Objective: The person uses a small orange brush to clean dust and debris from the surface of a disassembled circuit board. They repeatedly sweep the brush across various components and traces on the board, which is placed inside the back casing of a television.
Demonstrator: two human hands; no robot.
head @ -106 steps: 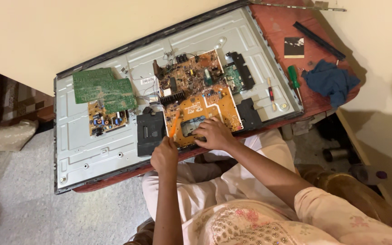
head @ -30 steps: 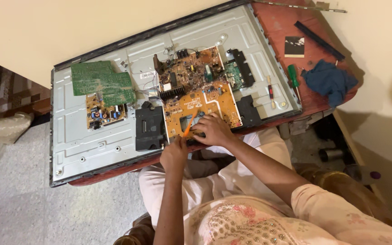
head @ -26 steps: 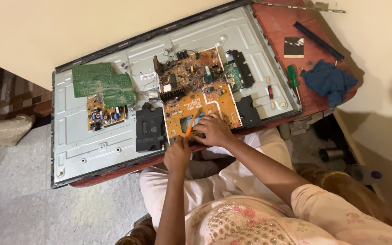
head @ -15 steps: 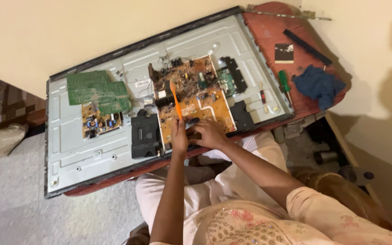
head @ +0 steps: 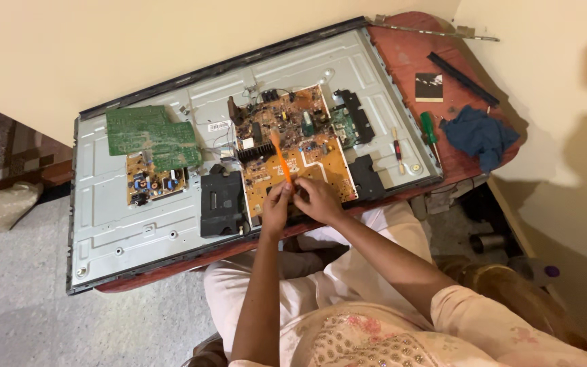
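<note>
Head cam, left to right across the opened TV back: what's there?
Green circuit board → black plastic speaker box → left hand → right hand with orange plastic pry tool → green-handled screwdriver → crumpled blue cloth.

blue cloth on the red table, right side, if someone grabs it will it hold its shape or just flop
The blue cloth lies bunched in soft folds, so it would probably flop and drape when lifted. It looks thin, so likely light for its size. It should not roll, and pushed across the red table it would probably bunch up further.
</note>
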